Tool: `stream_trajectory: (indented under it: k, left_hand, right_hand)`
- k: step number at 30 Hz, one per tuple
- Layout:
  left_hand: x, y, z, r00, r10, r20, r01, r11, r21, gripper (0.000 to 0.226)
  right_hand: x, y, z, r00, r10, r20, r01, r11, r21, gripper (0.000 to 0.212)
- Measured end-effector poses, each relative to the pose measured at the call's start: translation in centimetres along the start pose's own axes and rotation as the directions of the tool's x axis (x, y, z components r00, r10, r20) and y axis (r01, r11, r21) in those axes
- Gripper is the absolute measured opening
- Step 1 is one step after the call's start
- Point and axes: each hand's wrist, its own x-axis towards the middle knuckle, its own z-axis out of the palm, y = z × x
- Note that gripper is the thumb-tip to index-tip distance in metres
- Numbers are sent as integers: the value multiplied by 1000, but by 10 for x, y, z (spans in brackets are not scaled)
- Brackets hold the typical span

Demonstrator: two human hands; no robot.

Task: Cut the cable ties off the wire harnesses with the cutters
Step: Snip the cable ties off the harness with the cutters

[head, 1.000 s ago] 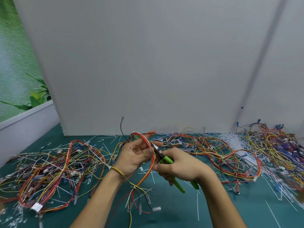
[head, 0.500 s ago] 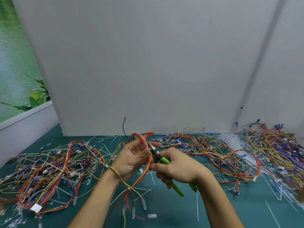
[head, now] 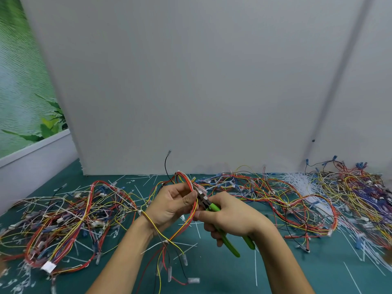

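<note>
Evidently mid-cut, seen from the head camera: a person's left hand point(head: 171, 205) grips a looped wire harness point(head: 186, 181) of thin red, orange and yellow leads, raised just above the teal table point(head: 212, 280). The right hand point(head: 231, 216) is wrapped round the green-sleeved handles of the cutters point(head: 212, 207), whose dark metal nose touches the bundle beside the left thumb. The cable tie itself is too small to make out. The next move likely calls for a firm squeeze with the blades on plastic only, clear of the insulation. Stiff white cut ties point(head: 297, 183) litter the table, and tangled harnesses point(head: 63, 213) sprawl to either side.
</note>
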Motion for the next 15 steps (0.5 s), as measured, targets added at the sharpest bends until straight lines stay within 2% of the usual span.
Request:
stream_trajectory:
  k: [3, 9, 15]
  left_hand:
    - [0, 1, 2, 999, 25, 30, -27, 999, 36, 47]
    - [1, 0, 2, 998, 59, 8, -60, 997, 50, 44]
    - [0, 0, 4, 999, 1, 46, -1, 1000, -9, 53]
  right_hand:
    - [-1, 0, -1, 1000, 24, 7, -24, 999, 27, 31]
    - [-3, -1, -4, 998, 31, 48, -33, 998, 46, 22]
    - [-4, -3, -5, 999, 8, 54, -9, 1000, 23, 18]
